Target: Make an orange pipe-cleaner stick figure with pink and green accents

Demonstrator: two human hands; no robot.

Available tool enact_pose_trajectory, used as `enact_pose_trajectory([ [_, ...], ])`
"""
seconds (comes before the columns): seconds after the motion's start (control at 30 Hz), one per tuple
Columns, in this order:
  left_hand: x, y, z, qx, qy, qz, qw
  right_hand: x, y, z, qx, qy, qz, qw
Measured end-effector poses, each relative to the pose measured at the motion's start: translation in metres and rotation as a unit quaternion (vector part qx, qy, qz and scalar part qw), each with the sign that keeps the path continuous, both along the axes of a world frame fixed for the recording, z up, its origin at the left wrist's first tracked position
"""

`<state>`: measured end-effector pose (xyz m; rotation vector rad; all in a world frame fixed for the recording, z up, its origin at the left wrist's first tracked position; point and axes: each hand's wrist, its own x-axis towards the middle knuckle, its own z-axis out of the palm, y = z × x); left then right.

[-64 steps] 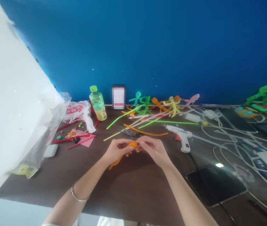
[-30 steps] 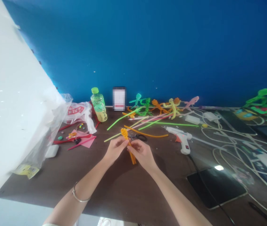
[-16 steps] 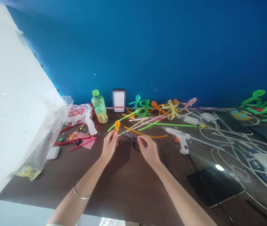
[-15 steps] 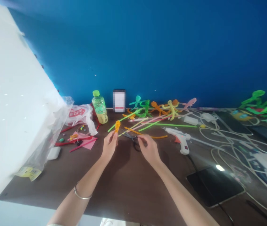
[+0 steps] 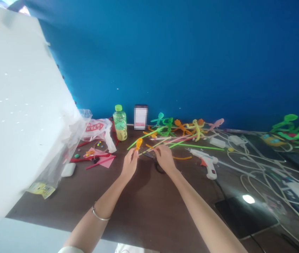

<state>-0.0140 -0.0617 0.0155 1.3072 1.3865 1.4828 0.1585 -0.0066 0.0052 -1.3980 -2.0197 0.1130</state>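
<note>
The left hand [image 5: 130, 164]'s grip pinches the orange coil [image 5: 139, 143] low, best lightly, sparing its windings; whether the right hand [image 5: 165, 160]'s grip pinches the orange strip [image 5: 182, 158], one cannot tell.

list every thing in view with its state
orange coiled fuzzy stem, held upright
left hand, closed on that stem
right hand, fingers low, grip unclear
green-capped clear plastic bottle, upright, closed
black-handled metal scissors, partly hidden, open or shut unclear
white plastic glue gun, on its side
black rectangular tablet, flat, screen dark
black-edged rectangular phone, upright, screen lit
white-and-red plastic bag, crumpled
</note>
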Motion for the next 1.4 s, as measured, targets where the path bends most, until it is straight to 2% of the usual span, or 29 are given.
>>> enact_pose_trajectory([
  [0.13, -0.002, 0.000, -0.002, -0.011, 0.032, -0.025, 0.999, 0.000, -0.026, 0.013, 0.081, 0.076, 0.064, 0.992],
  [0.23, -0.001, -0.004, 0.001, 0.023, 0.075, -0.031, 0.996, -0.008, -0.046, 0.022, 0.137, 0.061, 0.099, 0.984],
  [0.33, 0.002, -0.009, 0.007, 0.078, 0.104, -0.034, 0.991, -0.018, -0.058, 0.026, 0.171, 0.039, 0.077, 0.981],
  [0.43, 0.005, -0.012, 0.012, 0.090, 0.094, -0.048, 0.990, -0.023, -0.062, 0.025, 0.178, 0.025, 0.036, 0.983],
  [0.63, 0.007, -0.013, 0.017, 0.041, 0.009, -0.054, 0.998, -0.026, -0.064, 0.020, 0.170, 0.029, 0.010, 0.985],
  [0.77, 0.009, -0.015, 0.020, 0.001, -0.076, -0.077, 0.994, -0.028, -0.066, 0.020, 0.170, 0.042, 0.017, 0.984],
  [1.0, 0.013, -0.016, 0.018, -0.052, -0.209, -0.101, 0.971, -0.027, -0.066, 0.018, 0.164, 0.061, 0.038, 0.984],
  [1.4, 0.014, -0.013, 0.018, -0.133, -0.313, -0.162, 0.926, -0.021, -0.065, 0.020, 0.112, 0.091, 0.076, 0.987],
])
